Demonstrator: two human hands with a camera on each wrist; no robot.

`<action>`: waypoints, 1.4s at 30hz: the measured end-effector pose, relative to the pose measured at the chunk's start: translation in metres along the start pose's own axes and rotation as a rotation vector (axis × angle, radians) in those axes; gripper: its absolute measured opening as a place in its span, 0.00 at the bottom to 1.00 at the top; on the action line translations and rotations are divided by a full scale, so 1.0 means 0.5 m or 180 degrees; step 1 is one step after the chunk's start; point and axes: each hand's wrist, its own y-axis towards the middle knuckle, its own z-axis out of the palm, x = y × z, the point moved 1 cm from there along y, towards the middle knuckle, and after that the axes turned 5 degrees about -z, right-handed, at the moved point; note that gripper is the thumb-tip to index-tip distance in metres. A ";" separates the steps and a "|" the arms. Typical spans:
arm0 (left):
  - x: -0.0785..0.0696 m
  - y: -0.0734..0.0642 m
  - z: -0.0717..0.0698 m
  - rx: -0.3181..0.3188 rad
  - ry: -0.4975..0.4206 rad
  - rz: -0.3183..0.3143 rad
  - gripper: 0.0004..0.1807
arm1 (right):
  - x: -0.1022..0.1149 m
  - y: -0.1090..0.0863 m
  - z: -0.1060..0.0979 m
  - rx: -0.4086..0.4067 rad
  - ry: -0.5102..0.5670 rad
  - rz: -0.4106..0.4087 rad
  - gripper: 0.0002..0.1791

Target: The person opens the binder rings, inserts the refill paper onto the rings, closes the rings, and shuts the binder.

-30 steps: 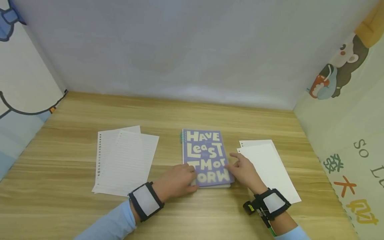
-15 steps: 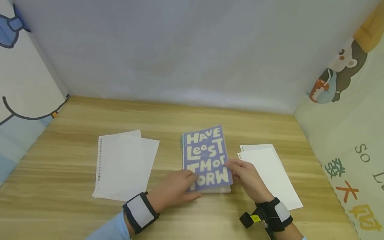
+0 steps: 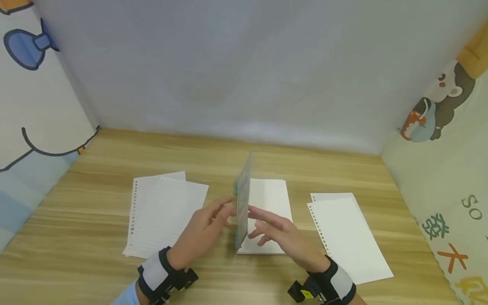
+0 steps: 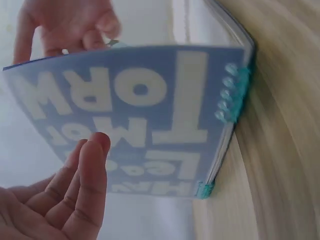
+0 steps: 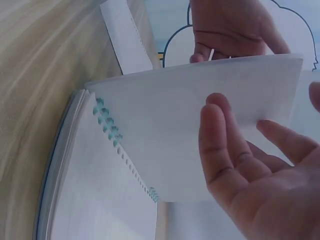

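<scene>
A loose-leaf notebook (image 3: 268, 195) lies on the table with its purple cover (image 4: 150, 100) raised nearly upright. Teal rings (image 5: 106, 119) bind it along the left side, and the top page shows white. My right hand (image 3: 286, 237) is over the pages, its extended fingers at the white inner face of the cover. On the outer side, my left hand (image 3: 206, 228) has its fingers loosely bent and their tips close to the lettered face. Neither hand is curled round the cover.
Two overlapping lined sheets (image 3: 164, 216) with punched holes lie left of the notebook. Blank-looking punched sheets (image 3: 350, 237) lie to the right. A pale wall (image 3: 236, 84) closes off the back of the wooden table (image 3: 183, 148), with printed panels on both sides.
The notebook's cover has swung up from lying flat to nearly upright, baring the white page. My right hand has moved left with it; my left hand has come off the cover's lower left corner.
</scene>
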 end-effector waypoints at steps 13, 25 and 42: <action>0.035 -0.016 -0.078 -0.0488 0.0085 -0.0653 0.26 | -0.066 0.013 0.011 -0.0171 -0.3309 0.0169 0.26; 0.076 -0.034 -0.081 -0.0262 0.0669 -0.1130 0.22 | -0.111 -0.038 -0.029 -0.0139 -0.3453 0.0376 0.27; 0.098 -0.035 -0.021 0.0059 0.2195 -0.0677 0.21 | -0.123 -0.102 -0.057 -0.0389 -0.3633 0.0418 0.28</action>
